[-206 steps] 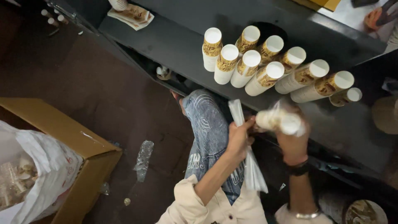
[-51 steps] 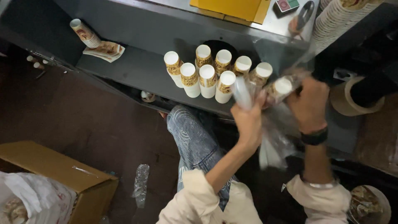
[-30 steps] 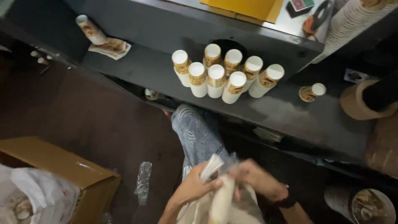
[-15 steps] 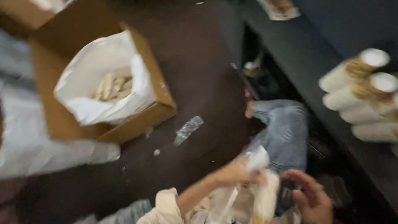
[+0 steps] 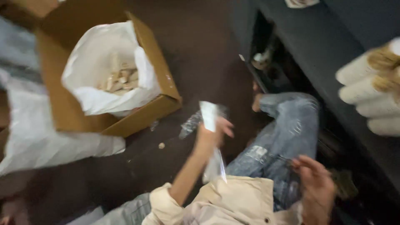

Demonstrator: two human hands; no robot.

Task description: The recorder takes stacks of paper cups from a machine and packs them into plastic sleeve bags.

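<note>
Cloth first: cream garment [image 5: 233,204] sits nearest, across the lap. Right hand [image 5: 314,187] is low at right above the jeans [image 5: 287,137], fingers loosely spread, holding nothing. Left hand [image 5: 210,135] is raised mid-frame, pinching a clear plastic sleeve [image 5: 212,146] that sticks up above the fist and hangs down below it. Crumpled plastic wrapper [image 5: 189,123] lies on the dark floor just behind the hand. Further left, cardboard box [image 5: 162,89] with a white bag liner [image 5: 96,83], tan pieces inside; blurred. Far right, stacks of white paper cups [image 5: 371,96] lie on the dark shelf [image 5: 325,54].
</note>
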